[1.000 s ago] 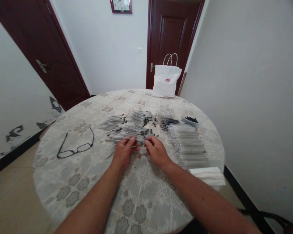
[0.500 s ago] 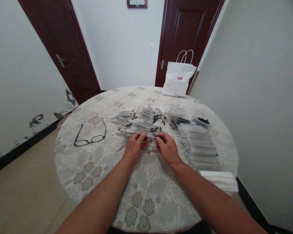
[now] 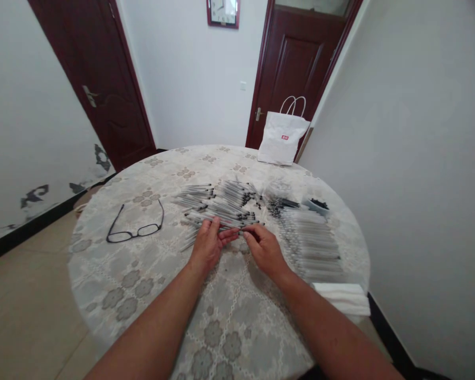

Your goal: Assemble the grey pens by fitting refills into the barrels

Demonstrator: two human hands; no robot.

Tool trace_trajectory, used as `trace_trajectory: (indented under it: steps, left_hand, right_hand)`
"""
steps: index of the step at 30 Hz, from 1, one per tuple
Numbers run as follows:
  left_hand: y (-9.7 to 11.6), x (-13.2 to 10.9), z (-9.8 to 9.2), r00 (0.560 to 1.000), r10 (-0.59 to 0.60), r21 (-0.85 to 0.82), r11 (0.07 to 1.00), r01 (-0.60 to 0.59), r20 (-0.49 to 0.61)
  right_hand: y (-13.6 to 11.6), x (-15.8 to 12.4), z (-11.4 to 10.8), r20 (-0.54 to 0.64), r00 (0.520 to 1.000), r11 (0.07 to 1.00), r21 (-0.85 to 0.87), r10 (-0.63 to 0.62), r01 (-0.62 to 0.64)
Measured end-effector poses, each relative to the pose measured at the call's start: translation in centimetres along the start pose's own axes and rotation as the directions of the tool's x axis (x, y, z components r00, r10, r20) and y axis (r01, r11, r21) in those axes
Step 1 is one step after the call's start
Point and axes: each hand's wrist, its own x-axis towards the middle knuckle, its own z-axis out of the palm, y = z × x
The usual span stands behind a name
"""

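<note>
Over the near edge of a loose pile of slim whitish pens (image 3: pixel 231 211) with dark ends, my two hands work close together. My left hand (image 3: pixel 209 244) is turned partly palm up, its thumb raised and fingers reaching right along a thin pen that is mostly hidden by them. My right hand (image 3: pixel 264 247) pinches with thumb and forefinger at the dark end of that pen, right beside the left fingertips. The small part between the right fingers is too fine to make out clearly. Another group of pens (image 3: pixel 193 195) lies just behind my left hand.
On the right lie a row of clear tubes (image 3: pixel 316 243), a tub of small black parts (image 3: pixel 317 206), a clear plastic bag (image 3: pixel 277 189) and a folded white cloth (image 3: pixel 342 298). Eyeglasses (image 3: pixel 136 232) rest at left. A white paper bag (image 3: pixel 283 138) stands at the table's (image 3: pixel 142 327) far edge.
The view has tilted up and shifted slightly right. The left fingers now stretch out further toward the right hand, and the right fingertips have come closer to them.
</note>
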Motion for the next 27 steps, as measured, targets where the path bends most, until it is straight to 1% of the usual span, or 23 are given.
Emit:
trace_trajectory:
  steps: [2,3,5,6,7,8,10,11,12,13,14,15,16,17,18,19,20,21,23,24,25,27]
  left_hand:
    - [-0.1,0.1,-0.1,1.0,0.011,0.034,0.999,-0.011,-0.005]
    - [-0.1,0.2,-0.2,1.0,0.022,0.061,0.998,-0.021,-0.014]
    - [-0.4,0.2,-0.3,0.999,0.04,0.149,0.988,-0.037,-0.016]
    - [-0.5,0.2,-0.3,0.999,0.042,0.195,0.98,-0.04,-0.008]
    - [-0.6,0.1,-0.3,0.999,0.038,0.239,0.97,-0.038,0.004]
    - [-0.6,0.1,-0.3,1.0,0.027,0.276,0.961,-0.03,0.016]
    - [-0.7,-0.1,-0.2,0.999,0.002,0.338,0.941,-0.014,0.036]
    - [-0.7,-0.2,-0.2,0.999,-0.006,0.366,0.931,-0.011,0.044]
    - [-0.6,-0.3,-0.1,0.999,-0.009,0.394,0.919,-0.013,0.053]
    - [-0.5,-0.4,-0.1,0.998,-0.008,0.421,0.907,-0.019,0.063]
    - [-0.4,-0.4,-0.1,0.997,-0.008,0.448,0.894,-0.026,0.074]
    - [-0.3,-0.6,-0.1,0.996,-0.012,0.47,0.882,-0.031,0.088]
    - [-0.2,-0.7,-0.1,0.994,-0.021,0.489,0.872,-0.033,0.105]
    - [-0.1,-0.8,0.0,0.991,-0.038,0.505,0.862,-0.033,0.13]
    - [-0.1,-1.0,0.1,0.985,-0.059,0.52,0.854,-0.033,0.16]
    - [0.0,-1.2,0.2,0.977,-0.085,0.528,0.848,-0.033,0.198]
    - [0.0,-1.4,0.3,0.964,-0.116,0.535,0.844,-0.033,0.241]
    - [0.0,-1.6,0.4,0.948,-0.148,0.535,0.844,-0.027,0.281]
    - [0.1,-2.0,0.5,0.9,-0.234,0.53,0.848,0.005,0.367]
    - [0.1,-2.1,0.6,0.87,-0.274,0.526,0.85,0.02,0.41]
    - [0.3,-2.3,0.6,0.836,-0.31,0.527,0.849,0.029,0.453]
    - [0.7,-2.7,0.7,0.778,-0.352,0.534,0.845,0.025,0.52]
  right_hand:
    - [-0.9,0.2,-1.6,0.122,0.99,0.988,-0.135,-0.065,0.081]
    - [-1.4,0.4,-2.7,0.2,0.978,0.975,-0.195,-0.063,0.102]
    - [-2.1,0.7,-5.5,0.332,0.943,0.948,-0.297,-0.013,0.117]
    - [-2.2,1.1,-7.0,0.363,0.931,0.932,-0.345,0.02,0.114]
    - [-2.1,1.5,-8.7,0.369,0.928,0.913,-0.394,0.052,0.106]
    - [-1.8,2.1,-10.5,0.34,0.938,0.891,-0.444,0.071,0.094]
    - [-0.5,3.7,-13.9,0.161,0.983,0.816,-0.577,0.085,0.024]
    - [0.4,4.6,-15.5,0.032,0.997,0.776,-0.629,0.075,-0.038]
    - [1.3,5.5,-16.9,-0.112,0.992,0.74,-0.663,0.049,-0.112]
    - [2.2,6.4,-18.1,-0.259,0.966,0.717,-0.671,0.011,-0.188]
    - [2.9,7.0,-19.0,-0.376,0.926,0.704,-0.664,-0.024,-0.252]
    - [3.5,7.4,-19.5,-0.462,0.885,0.701,-0.649,-0.056,-0.294]
    - [3.8,7.6,-19.6,-0.516,0.853,0.713,-0.628,-0.081,-0.312]
    - [3.9,7.6,-19.3,-0.539,0.837,0.737,-0.602,-0.091,-0.307]
    - [3.7,7.5,-18.6,-0.535,0.841,0.773,-0.567,-0.082,-0.285]
    - [3.3,7.1,-17.5,-0.509,0.859,0.818,-0.516,-0.052,-0.256]
    - [2.8,6.6,-16.1,-0.458,0.889,0.866,-0.445,-0.002,-0.227]
    - [2.1,6.1,-14.5,-0.38,0.923,0.91,-0.359,0.059,-0.206]
    - [0.8,5.0,-10.9,-0.172,0.97,0.966,-0.163,0.172,-0.201]
    - [0.2,4.5,-9.1,-0.067,0.977,0.976,-0.067,0.205,-0.209]
    - [-0.2,4.1,-7.4,0.009,0.975,0.975,0.021,0.222,-0.223]
    - [-0.5,3.6,-4.7,0.129,0.961,0.952,0.161,0.243,-0.262]
